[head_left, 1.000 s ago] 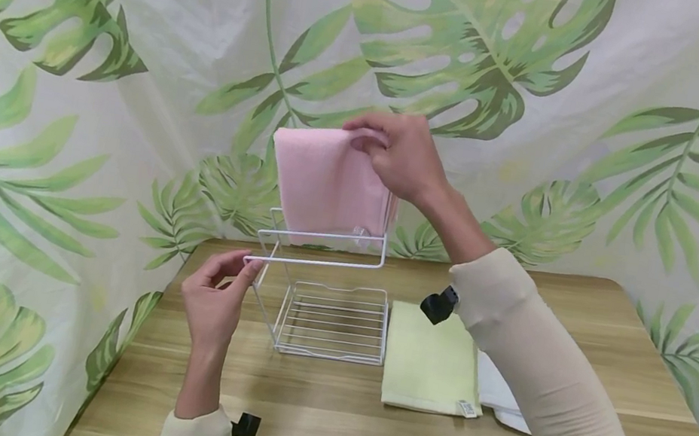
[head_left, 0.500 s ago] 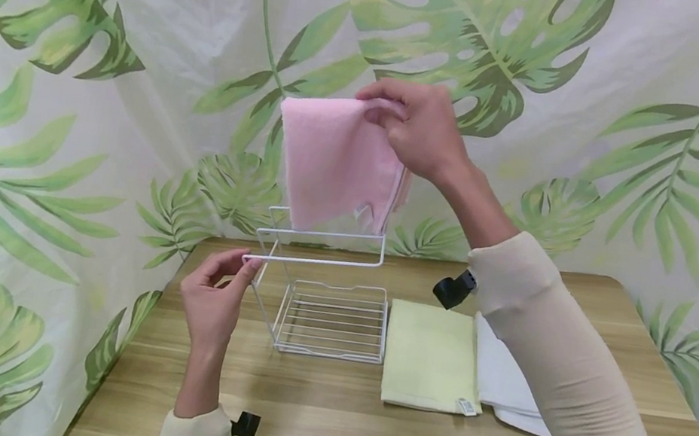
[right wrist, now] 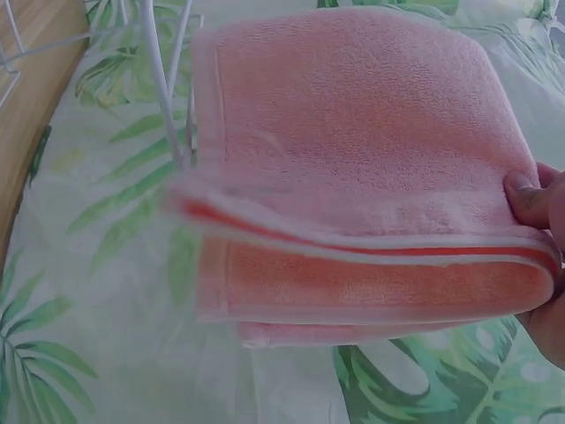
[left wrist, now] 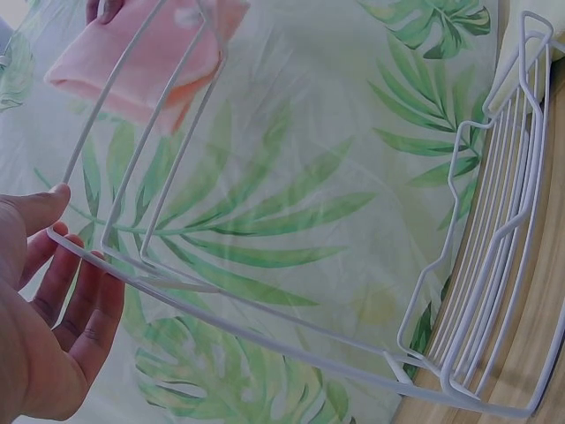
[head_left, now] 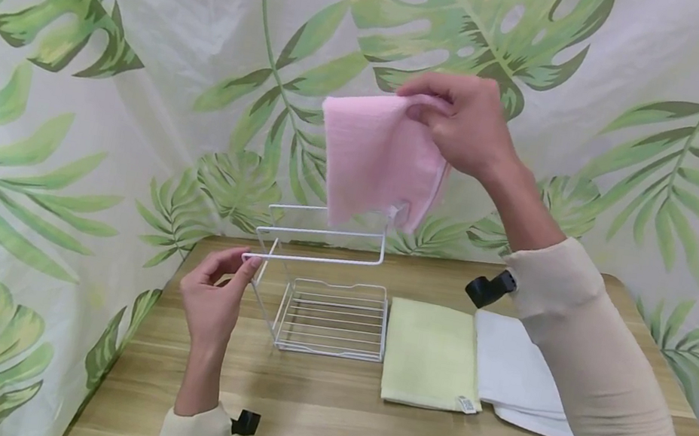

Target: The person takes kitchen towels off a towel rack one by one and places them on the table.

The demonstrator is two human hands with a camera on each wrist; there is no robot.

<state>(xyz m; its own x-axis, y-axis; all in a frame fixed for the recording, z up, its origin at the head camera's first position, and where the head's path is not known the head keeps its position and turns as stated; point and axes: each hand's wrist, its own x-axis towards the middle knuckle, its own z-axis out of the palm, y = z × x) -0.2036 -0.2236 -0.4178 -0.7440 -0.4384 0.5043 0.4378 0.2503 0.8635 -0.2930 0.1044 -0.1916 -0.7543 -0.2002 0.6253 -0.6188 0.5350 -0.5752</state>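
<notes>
A folded pink towel (head_left: pixel 379 158) hangs from my right hand (head_left: pixel 467 126), which pinches it at the upper fold. In the right wrist view the towel (right wrist: pixel 362 132) shows several layers, with thumb and fingers at its edge. Its lower edge overlaps the top bars of a white wire rack (head_left: pixel 326 237) in the head view. My left hand (head_left: pixel 216 296) holds the front corner of the rack's top bar between thumb and fingers. In the left wrist view the left hand (left wrist: pixel 53 309) grips that corner, and the rack's slatted base (left wrist: pixel 494 256) stands on the table.
A folded yellow towel (head_left: pixel 433 357) lies right beside the rack's base on the wooden table (head_left: pixel 316 426). Next to it is a folded white towel (head_left: pixel 517 374), partly hidden by the right sleeve. A leaf-patterned cloth (head_left: pixel 170 7) hangs behind the table.
My right hand has lifted the pink towel up and to the right, from low among the rack's top bars to mostly above them. The left hand and the rack have stayed in place.
</notes>
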